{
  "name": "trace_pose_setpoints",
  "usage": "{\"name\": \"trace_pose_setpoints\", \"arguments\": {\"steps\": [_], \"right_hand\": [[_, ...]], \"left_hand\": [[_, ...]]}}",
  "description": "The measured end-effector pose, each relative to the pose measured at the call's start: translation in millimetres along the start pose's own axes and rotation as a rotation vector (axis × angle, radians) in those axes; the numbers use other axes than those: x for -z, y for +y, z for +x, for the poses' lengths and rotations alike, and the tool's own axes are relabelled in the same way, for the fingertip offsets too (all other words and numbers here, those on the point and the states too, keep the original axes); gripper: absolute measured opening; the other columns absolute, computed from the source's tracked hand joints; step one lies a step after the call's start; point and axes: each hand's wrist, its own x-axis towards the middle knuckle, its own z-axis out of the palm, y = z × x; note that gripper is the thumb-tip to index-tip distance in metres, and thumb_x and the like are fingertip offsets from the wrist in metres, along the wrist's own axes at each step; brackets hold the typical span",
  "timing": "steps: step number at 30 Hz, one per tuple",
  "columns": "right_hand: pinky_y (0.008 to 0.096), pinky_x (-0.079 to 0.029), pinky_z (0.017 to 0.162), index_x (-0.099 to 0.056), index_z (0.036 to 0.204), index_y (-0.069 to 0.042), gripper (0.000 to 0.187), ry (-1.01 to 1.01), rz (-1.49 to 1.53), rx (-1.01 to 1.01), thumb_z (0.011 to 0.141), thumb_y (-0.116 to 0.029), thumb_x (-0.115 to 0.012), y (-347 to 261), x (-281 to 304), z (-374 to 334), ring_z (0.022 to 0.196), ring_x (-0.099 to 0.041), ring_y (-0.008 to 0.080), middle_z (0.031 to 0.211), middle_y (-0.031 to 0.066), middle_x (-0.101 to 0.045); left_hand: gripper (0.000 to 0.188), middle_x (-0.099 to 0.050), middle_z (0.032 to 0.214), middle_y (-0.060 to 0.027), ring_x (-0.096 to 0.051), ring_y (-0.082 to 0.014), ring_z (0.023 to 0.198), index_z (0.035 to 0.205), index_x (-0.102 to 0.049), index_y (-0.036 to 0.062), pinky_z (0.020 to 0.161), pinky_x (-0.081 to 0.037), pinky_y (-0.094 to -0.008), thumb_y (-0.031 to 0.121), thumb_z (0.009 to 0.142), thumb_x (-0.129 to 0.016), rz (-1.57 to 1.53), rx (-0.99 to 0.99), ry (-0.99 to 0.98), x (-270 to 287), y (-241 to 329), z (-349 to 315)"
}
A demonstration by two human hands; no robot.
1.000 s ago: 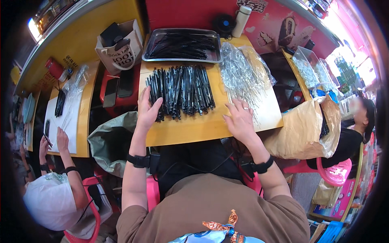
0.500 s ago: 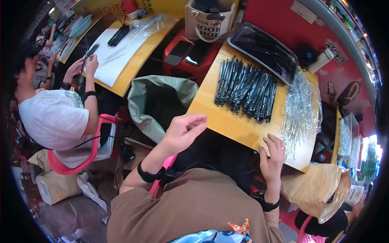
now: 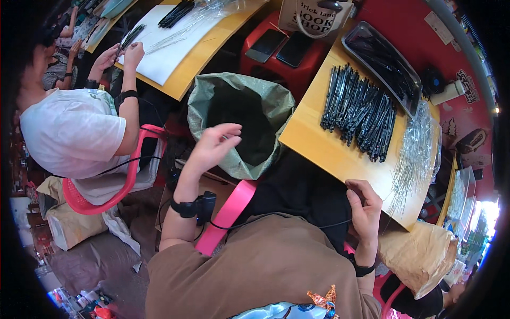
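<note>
My left hand [image 3: 215, 149] is over the near left rim of a green woven sack [image 3: 202, 101], fingers stretched out and nothing in them. Beside the near edge of the yellow table [image 3: 308, 125] is my right hand [image 3: 365, 207], its fingers loosely bent, thumb apart, with nothing visible in it. On that table lies a wide pile of thin black sticks [image 3: 358, 114], side by side. Right of it are thin, clear-and-silver strands [image 3: 409, 159], partly under clear plastic. Behind the pile, a clear tray [image 3: 366, 29] holds more black pieces.
Two phones [image 3: 294, 49] lie on a red stool [image 3: 252, 40] near a printed tote bag [image 3: 319, 18]. At the left, a co-worker [image 3: 74, 127] holds thin dark strands at another table [image 3: 183, 87]. A pink chair part [image 3: 228, 212] is by my left arm; a brown paper bag [image 3: 417, 255] stands right.
My left hand has moved left, from the table's corner to over the sack's rim. My right hand stays by the table edge. The whole view has turned somewhat.
</note>
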Motion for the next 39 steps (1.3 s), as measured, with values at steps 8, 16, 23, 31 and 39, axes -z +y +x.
{"name": "trace_pose_setpoints", "arguments": {"steps": [8, 16, 23, 31, 39], "right_hand": [[0.0267, -0.048, 0.075, -0.063, 0.095, 0.003, 0.012, 0.07, 0.039, 0.016, 0.084, -0.001, -0.061, -4.6, -7.2, 32.0, 0.081, -0.063, 0.0174, 0.087, 0.0101, -0.064], [0.0262, -0.047, 0.071, -0.062, 0.099, 0.003, 0.016, 0.168, 0.045, 0.045, 0.085, -0.004, -0.061, 0.9, 13.8, 61.1, 0.08, -0.061, 0.0154, 0.087, 0.0088, -0.063], [0.0356, -0.046, 0.074, -0.062, 0.097, 0.002, 0.02, 0.408, -0.271, 0.222, 0.081, -0.01, -0.063, 18.5, 26.3, 108.6, 0.08, -0.059, 0.0286, 0.086, 0.0149, -0.059], [0.0412, -0.048, 0.077, -0.063, 0.094, 0.004, 0.023, 0.282, -0.374, 0.197, 0.08, -0.014, -0.063, 42.7, -1.4, 154.3, 0.086, -0.06, 0.0336, 0.088, 0.018, -0.062], [0.042, -0.045, 0.076, -0.059, 0.081, 0.003, 0.014, 0.34, -0.536, 0.34, 0.071, -0.006, -0.06, 44.7, -24.9, 149.7, 0.085, -0.054, 0.0354, 0.088, 0.0194, -0.054]], "left_hand": [[0.03, -0.066, 0.098, -0.0092, -0.061, -0.0119, 0.089, 0.116, -0.058, -0.0037, 0.079, -0.05, -0.0249, 0.005, 0.088, -0.06, -0.077, -0.006, -0.017, -31.8, 38.6, 36.8], [0.052, -0.065, 0.096, -0.015, -0.062, -0.0155, 0.088, 0.122, -0.049, -0.0137, 0.078, -0.049, -0.027, 0.016, 0.084, -0.068, 0.004, -0.069, -0.119, -113.3, 93.3, 155.2], [0.055, -0.065, 0.097, -0.0265, -0.065, -0.0347, 0.094, 0.105, -0.058, -0.0131, 0.082, -0.05, -0.039, 0.029, 0.073, -0.075, 0.274, 0.033, -0.012, -147.7, 103.1, 200.2], [0.055, -0.066, 0.091, -0.0257, -0.067, -0.0307, 0.088, 0.091, -0.063, -0.0101, 0.076, -0.05, -0.0388, 0.031, 0.061, -0.083, 0.381, 0.025, -0.049, -179.5, 117.2, 203.0], [0.054, -0.067, 0.091, -0.0243, -0.067, -0.0274, 0.083, 0.091, -0.063, -0.0104, 0.073, -0.05, -0.0376, 0.028, 0.059, -0.085, 0.354, 0.158, -0.04, -189.2, 112.4, 214.7]]}}
